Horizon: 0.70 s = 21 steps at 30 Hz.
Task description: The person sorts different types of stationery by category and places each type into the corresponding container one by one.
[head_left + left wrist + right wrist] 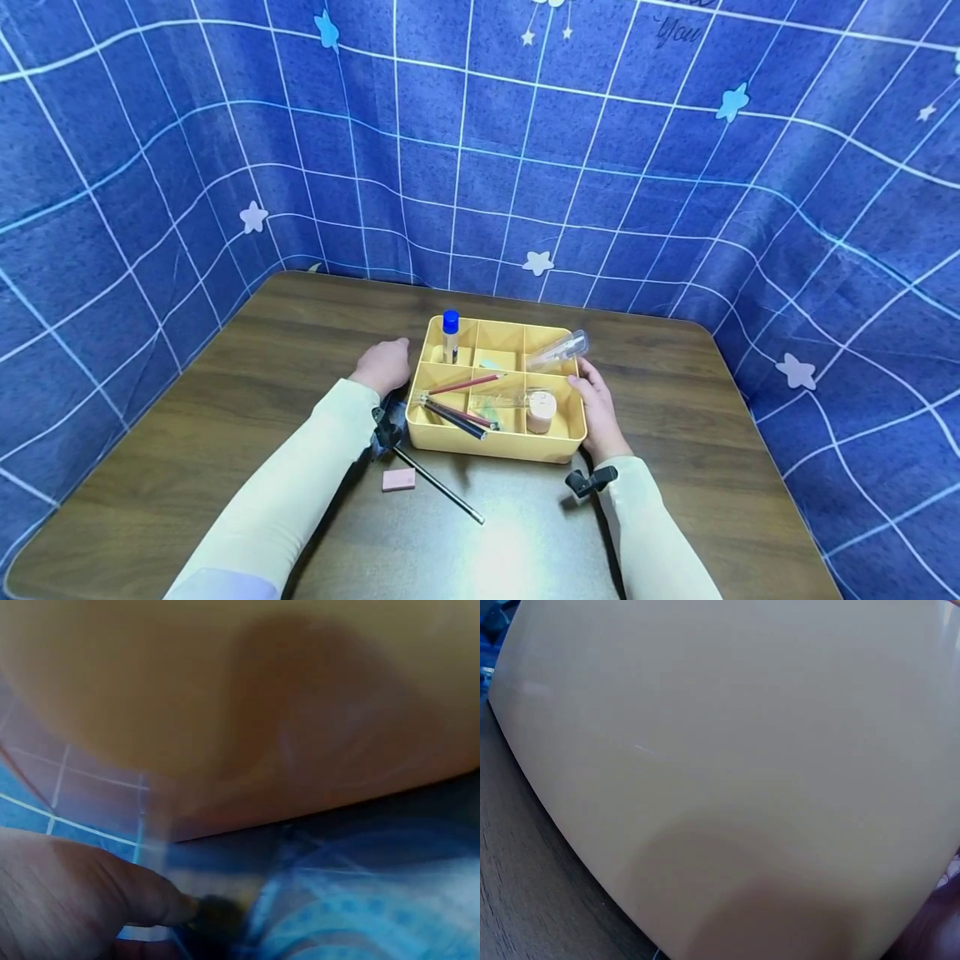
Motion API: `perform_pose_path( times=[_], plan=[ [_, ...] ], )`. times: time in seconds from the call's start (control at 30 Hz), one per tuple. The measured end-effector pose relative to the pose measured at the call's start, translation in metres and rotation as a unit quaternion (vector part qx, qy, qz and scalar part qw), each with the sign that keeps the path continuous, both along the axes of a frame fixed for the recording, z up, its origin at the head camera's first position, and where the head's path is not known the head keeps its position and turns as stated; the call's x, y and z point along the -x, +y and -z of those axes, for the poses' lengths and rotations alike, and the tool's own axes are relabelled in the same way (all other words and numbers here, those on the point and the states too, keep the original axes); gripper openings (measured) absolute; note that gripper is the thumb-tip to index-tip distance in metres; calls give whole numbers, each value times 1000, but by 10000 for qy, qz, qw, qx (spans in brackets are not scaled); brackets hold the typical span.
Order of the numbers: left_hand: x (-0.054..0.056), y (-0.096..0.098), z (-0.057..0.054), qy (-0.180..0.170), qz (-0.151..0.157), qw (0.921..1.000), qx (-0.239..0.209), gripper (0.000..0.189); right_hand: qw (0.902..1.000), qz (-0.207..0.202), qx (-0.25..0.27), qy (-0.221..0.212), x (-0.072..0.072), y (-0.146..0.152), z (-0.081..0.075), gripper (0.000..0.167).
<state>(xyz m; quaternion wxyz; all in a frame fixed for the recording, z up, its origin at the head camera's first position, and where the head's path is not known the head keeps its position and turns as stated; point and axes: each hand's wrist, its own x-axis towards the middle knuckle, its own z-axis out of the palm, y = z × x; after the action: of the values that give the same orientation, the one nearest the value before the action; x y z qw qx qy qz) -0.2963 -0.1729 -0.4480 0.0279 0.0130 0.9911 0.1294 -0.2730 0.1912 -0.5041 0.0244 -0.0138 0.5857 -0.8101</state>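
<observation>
A yellow compartment box (491, 446) stands on the table. My right hand (600, 408) grips its right side, thumb near the rim. Beside its left wall, my left hand (382, 367) pinches a clear plastic piece with blue protractor markings (352, 922); that piece is blurred and partly hidden under the wrist. Inside the box are a blue-capped glue stick (450, 337), a clear tube-like case (558, 352), a small pale pink jar (541, 412), a red pencil (465, 384) and dark pencils (456, 418). The box wall fills most of both wrist views.
On the table in front of the box lie a pink eraser (398, 480) and a slim dark rod (442, 487), its far end hidden by the left wrist. A blue curtain (487, 192) with white lines and stars surrounds the wooden table (660, 400).
</observation>
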Motion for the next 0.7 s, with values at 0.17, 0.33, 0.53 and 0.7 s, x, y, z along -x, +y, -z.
perform_pose_path(
  times=[0.17, 0.33, 0.53, 0.7],
  plan=[
    [2, -1, 6, 64, 20, 9996, -277, 27, 10000, 16, 83, 21, -1, -1, 0, 58],
    [8, -8, -5, 188, -30, 9987, -470, 37, 10000, 25, 15, -13, -1, 0, 1, 58],
    [10, -13, -44, 459, -58, 9961, -748, 35, 10000, 65, 21, -21, 1, 0, 1, 57],
    [0, -12, -86, 733, 41, 9919, -1037, 22, 10000, -3, 44, -45, 0, 0, 1, 58]
  ],
)
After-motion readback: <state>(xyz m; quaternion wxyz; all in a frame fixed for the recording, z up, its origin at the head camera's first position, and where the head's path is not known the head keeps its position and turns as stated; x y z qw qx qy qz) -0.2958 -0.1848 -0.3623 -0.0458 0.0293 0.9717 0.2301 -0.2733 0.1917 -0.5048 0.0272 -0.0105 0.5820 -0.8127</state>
